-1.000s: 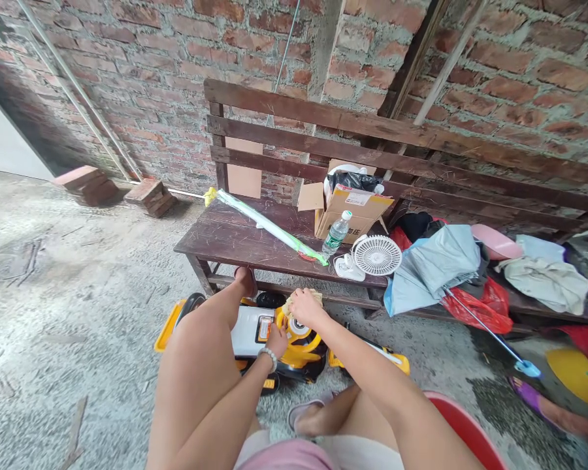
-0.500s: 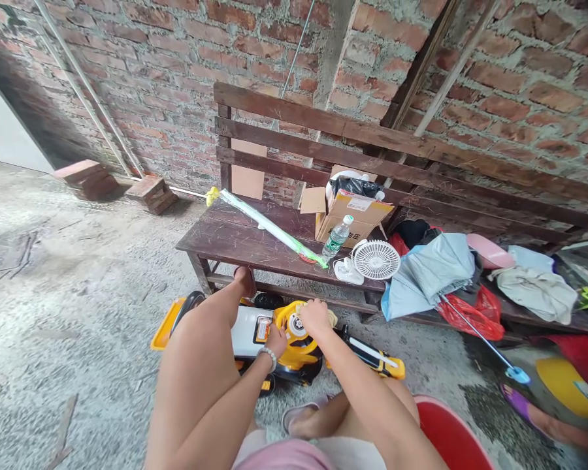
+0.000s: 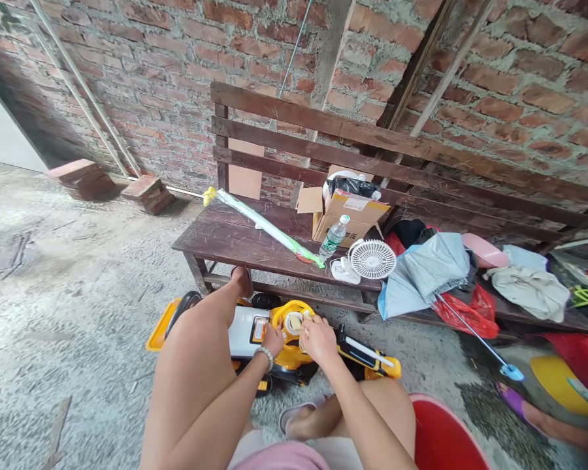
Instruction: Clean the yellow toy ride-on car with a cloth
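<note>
A yellow, black and white ride-on toy [image 3: 242, 331] stands lengthwise in front of me, between my legs. My left hand [image 3: 273, 341] is closed at the left side of its yellow steering wheel [image 3: 294, 305], with a beaded bracelet on the wrist. My right hand [image 3: 319, 338] is at the wheel's right side, fingers bunched around a pale yellow cloth [image 3: 304, 324] that partly shows by the wheel's hub. Much of the cloth is hidden under the fingers. To the right extends the toy's black and yellow arm [image 3: 370, 352].
Behind the toy runs a dark wooden bench [image 3: 215, 238] holding a folded umbrella [image 3: 259, 222], a water bottle [image 3: 335, 236], a white fan [image 3: 371, 259] and a cardboard box [image 3: 347, 222]. A red bucket [image 3: 443, 437] stands by my right leg. A blue-grey umbrella [image 3: 428, 271] juts off the bench. Another person's foot [image 3: 534, 418] is at right.
My right hand has slid from the wheel's far rim toward its near right side, and more of the hub shows. My left hand stays at the wheel's left side.
</note>
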